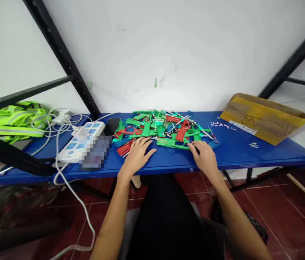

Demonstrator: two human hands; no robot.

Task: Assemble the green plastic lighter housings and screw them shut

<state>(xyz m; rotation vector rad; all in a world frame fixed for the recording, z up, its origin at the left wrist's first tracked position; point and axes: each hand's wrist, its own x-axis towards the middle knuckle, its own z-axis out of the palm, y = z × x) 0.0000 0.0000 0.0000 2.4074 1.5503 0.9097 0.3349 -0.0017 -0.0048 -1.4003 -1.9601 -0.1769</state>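
Observation:
A heap of flat green and red plastic toy guns [147,124], mixed with thin white and teal rods, lies on the blue tabletop in front of me. My left hand [138,153] rests palm down at the heap's front left, fingers spread and thumb pointing right. Beside its fingertips lies a red plastic piece [125,148]. My right hand [203,153] is at the heap's front right, thumb and fingertips closed together at the right end of a long green toy gun [172,143]. That toy gun lies along the front of the heap; its held end is partly hidden.
On the left are a white power strip [83,141], a dark phone [113,126], white cables [57,144] and yellow-green reflective straps [17,121]. A taped cardboard box [263,117] stands right, near small pink bits [219,125] and a white scrap [253,144]. Black shelf posts flank the table.

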